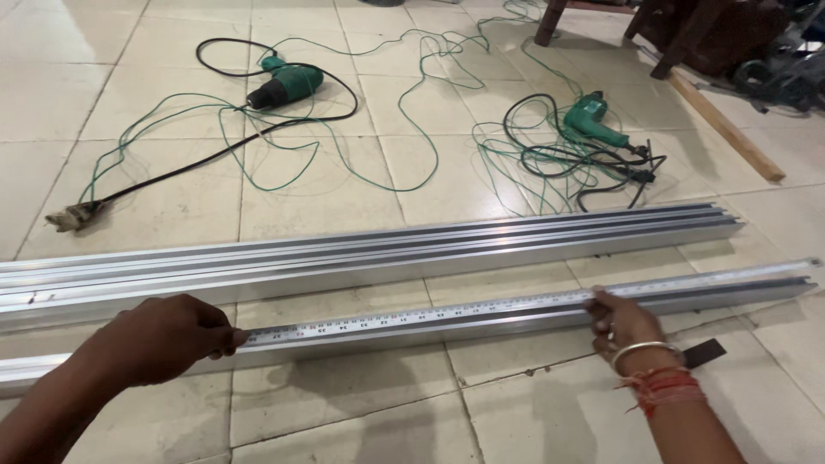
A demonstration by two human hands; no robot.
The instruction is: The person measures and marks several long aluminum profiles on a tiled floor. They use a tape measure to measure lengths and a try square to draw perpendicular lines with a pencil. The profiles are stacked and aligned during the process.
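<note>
Two hands press a long steel ruler [481, 311] flat on an aluminium rail [516, 325] lying on the floor [326, 404]: left hand [163, 337] fingers curled at its end, right hand [620, 322] fingers flat on top. Beyond the fingers lie more rails [361, 253] and two green drills [284, 84] [593, 119].

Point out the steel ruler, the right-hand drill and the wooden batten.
steel ruler [447, 314], head view, middle of its marked face
right-hand drill [591, 119], head view, green body
wooden batten [727, 127], head view, mid-length of its top face
</note>
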